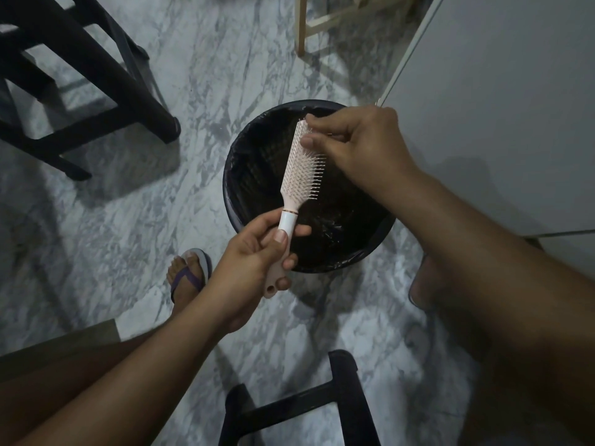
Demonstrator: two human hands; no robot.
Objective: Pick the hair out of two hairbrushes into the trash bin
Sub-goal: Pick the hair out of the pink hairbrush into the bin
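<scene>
— Pink plastic, that hairbrush? Where is it sitting?

— Pale pink with a white collar on the handle. It is hanging tilted over the trash bin, head pointing up and away, bristles facing right.

— Who is holding it?

— The left hand is wrapping the handle, its grip clamped on it, thumb lying along the white collar. The handle's end with its hole is poking out below the fingers.

— And the other hand?

— The right hand is working at the top of the brush head, thumb and forefinger pinching together among the bristles. Any hair between them is too fine to tell.

— The bin?

— Round, black, lined with a dark bag, standing on the marble floor just beside a white cabinet.

— Anything else nearby?

— A foot in a purple-strapped sandal is resting left of the bin, and dark stools are standing around.
</scene>
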